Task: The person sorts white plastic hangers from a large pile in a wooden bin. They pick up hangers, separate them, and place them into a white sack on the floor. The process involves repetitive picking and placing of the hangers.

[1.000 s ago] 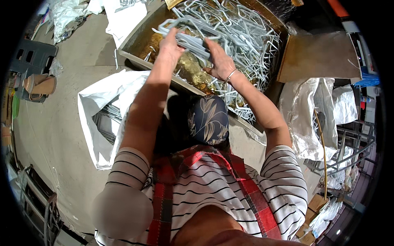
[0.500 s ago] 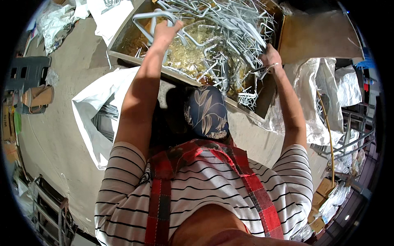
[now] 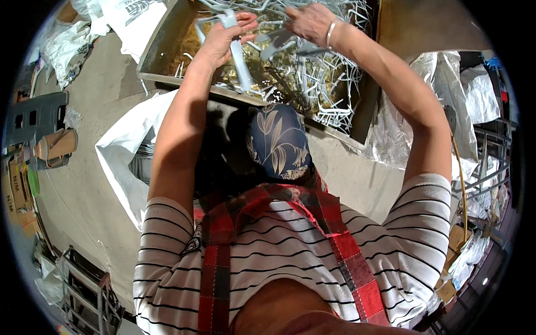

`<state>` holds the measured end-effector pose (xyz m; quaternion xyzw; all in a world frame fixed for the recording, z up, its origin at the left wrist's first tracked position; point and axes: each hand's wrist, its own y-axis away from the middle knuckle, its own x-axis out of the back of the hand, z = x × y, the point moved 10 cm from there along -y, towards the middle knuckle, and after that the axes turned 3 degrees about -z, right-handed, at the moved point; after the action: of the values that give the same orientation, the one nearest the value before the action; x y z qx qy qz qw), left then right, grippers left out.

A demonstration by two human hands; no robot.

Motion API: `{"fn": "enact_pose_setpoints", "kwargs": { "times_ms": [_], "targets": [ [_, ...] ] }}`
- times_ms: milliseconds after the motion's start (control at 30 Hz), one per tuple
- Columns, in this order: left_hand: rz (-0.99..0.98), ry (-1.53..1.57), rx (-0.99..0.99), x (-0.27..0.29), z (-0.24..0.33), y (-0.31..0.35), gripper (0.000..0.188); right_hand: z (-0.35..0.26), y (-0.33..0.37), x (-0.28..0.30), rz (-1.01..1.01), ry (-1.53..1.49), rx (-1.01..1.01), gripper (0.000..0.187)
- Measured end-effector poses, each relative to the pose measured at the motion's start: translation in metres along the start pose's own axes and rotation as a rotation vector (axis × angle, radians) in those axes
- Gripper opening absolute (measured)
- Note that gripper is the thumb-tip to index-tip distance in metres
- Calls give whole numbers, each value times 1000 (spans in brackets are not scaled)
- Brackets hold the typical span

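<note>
My left hand (image 3: pixel 220 42) is over the left part of a metal tub (image 3: pixel 162 78), closed round bent grey metal brackets (image 3: pixel 241 64); its fingertips point to the right. Across from it, my right hand (image 3: pixel 312 25) reaches in from the right, fingers curled and blurred. Below those fingers is a smeared grey metal bracket (image 3: pixel 276 44), which appears to be in its grip. Many thin bent metal pieces (image 3: pixel 335 100) lie heaped in the tub, in yellowish liquid.
By the tub's near left corner stands an open white sack (image 3: pixel 120 148) with metal pieces inside. A brown board (image 3: pixel 430 28) adjoins the tub's right side. Silvery sacks (image 3: pixel 402 128) are on the right. A dark plastic crate (image 3: pixel 39 114) sits far left.
My right hand has moved from the tub's right side leftward to near the left hand, with a grey metal bracket. My left hand still holds brackets, which now hang more upright.
</note>
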<state>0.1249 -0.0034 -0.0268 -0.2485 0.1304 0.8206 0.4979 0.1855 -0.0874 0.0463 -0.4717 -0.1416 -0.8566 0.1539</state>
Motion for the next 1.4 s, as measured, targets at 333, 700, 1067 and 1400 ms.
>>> {"fn": "enact_pose_setpoints", "kwargs": {
  "times_ms": [333,700,1067,1400],
  "targets": [
    [301,-843,28,17,7,14,26,23,-10,88,768,-235,-228,29],
    [344,109,24,37,16,11,13,-46,109,-310,-334,-1265,-1354,62],
    [189,-333,80,19,-53,-9,19,51,149,-89,568,-1358,-1179,38],
    [39,-8,94,-12,-65,-10,16,44,81,-46,600,-2186,-628,31]
  ]
}}
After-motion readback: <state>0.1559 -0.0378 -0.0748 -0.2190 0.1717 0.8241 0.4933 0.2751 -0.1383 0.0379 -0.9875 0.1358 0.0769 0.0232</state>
